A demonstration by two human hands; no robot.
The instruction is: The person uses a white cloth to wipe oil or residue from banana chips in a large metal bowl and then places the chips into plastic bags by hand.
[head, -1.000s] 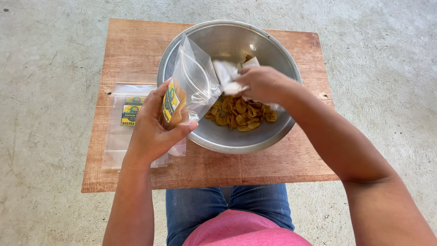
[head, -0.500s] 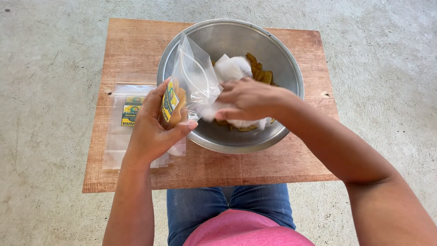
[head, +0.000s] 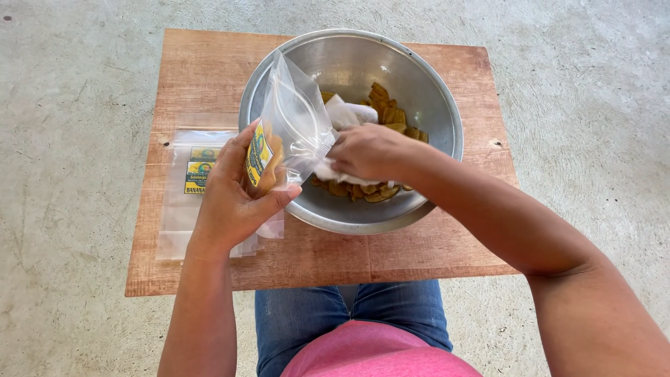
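Small reddish-brown wooden table point(head: 209, 70) on bare grey concrete floor point(head: 70, 139) — soft, even daylight

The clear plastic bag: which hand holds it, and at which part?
The left hand grips the clear plastic bag around its lower, labelled end; the right hand, over the metal bowl, is at its open mouth.

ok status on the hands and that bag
Left hand grips clear plastic bag over steel bowl. Right hand at bag mouth with white cloth, above the yellow chips. Nothing in the way.
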